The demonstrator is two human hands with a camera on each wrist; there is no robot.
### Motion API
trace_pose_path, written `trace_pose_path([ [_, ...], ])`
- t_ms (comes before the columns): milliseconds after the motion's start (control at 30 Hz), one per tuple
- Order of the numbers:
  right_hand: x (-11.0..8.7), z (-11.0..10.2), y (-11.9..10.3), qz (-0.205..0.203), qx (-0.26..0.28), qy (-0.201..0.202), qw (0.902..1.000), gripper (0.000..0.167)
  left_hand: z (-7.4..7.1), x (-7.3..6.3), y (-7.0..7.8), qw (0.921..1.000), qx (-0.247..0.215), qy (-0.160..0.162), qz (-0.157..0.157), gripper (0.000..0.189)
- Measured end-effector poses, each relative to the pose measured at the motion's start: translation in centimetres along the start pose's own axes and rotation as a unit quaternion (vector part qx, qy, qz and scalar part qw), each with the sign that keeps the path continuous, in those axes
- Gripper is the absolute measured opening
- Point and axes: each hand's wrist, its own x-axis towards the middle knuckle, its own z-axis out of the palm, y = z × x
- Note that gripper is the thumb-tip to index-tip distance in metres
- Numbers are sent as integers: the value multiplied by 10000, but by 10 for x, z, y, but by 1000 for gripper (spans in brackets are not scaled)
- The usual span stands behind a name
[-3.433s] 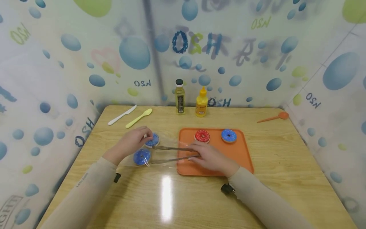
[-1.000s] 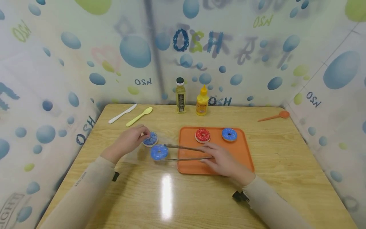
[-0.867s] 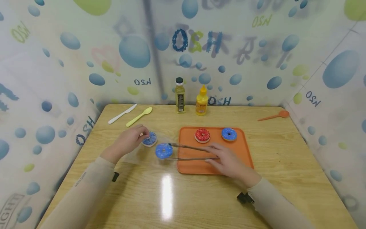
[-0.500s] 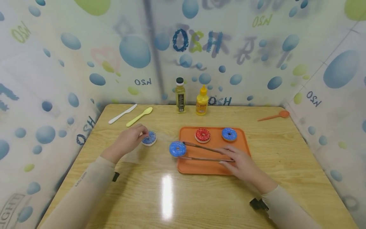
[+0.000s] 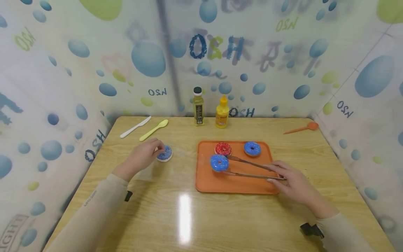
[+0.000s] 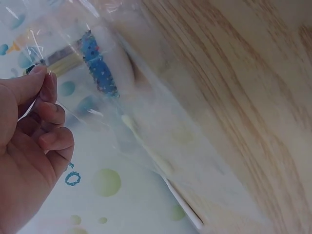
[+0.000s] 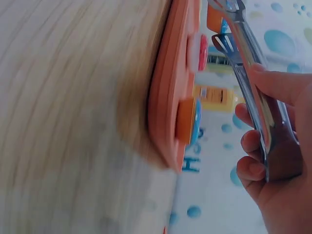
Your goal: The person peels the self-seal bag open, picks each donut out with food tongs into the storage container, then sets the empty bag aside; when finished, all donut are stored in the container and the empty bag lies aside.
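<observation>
My right hand [image 5: 292, 182] grips metal tongs [image 5: 252, 175], whose tips clasp a blue doughnut [image 5: 219, 163] above the left half of the orange tray [image 5: 239, 187]. A red doughnut [image 5: 223, 148] and a second blue doughnut [image 5: 252, 148] sit along the tray's back. To the left, my left hand [image 5: 145, 154] pinches the edge of a clear plastic bag [image 6: 161, 126] between thumb and forefinger. Inside that bag lies another sprinkled blue doughnut [image 6: 100, 66], partly hidden by the hand in the head view.
A white knife [image 5: 135, 127] and a yellow-green spoon [image 5: 153, 130] lie at the back left. An oil bottle [image 5: 198, 108] and a yellow squeeze bottle [image 5: 222, 113] stand by the wall. An orange spoon [image 5: 302, 128] lies at the back right.
My right hand has carried the blue doughnut in the tongs rightward, out of the bag and over the tray. The left hand stays nearly in place with the bag.
</observation>
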Motion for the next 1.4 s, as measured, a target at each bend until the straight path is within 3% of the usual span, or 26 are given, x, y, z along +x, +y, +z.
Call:
trace_pose_path([
  [267,-28,-21,25,387,108,36,9992,53,-2,-2,2,10000,-40,-5,12,8],
  [533,-43,-36,44,333,129,52,9993,54,-1,-1,3,9999,-51,24,138,6],
  [967,-52,-60,63,346,181,-4,9992,56,-2,-1,2,9998,-108,-23,141,7],
  [1400,-58,-63,68,337,103,-118,9993,55,0,-1,2,9998,-128,4,178,6],
])
